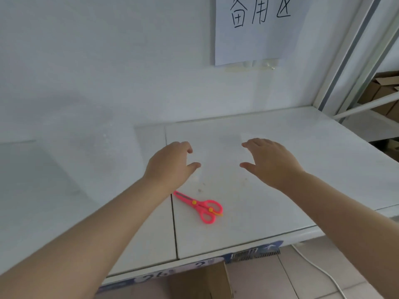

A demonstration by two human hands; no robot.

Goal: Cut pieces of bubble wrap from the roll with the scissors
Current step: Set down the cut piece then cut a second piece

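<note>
Smooth, faintly glossy white tabletop in flat panels, lightly smudged near the middle — a dark seam between two of them. Small pink plastic scissors, matt, with yellow plastic studs at the pivot and handle. Matt white painted wall, slightly uneven. Thin white paper sheet with black marker strokes. Brown corrugated cardboard boxes — dull and rough. Pale floor tiles, smooth with a soft sheen.
</note>
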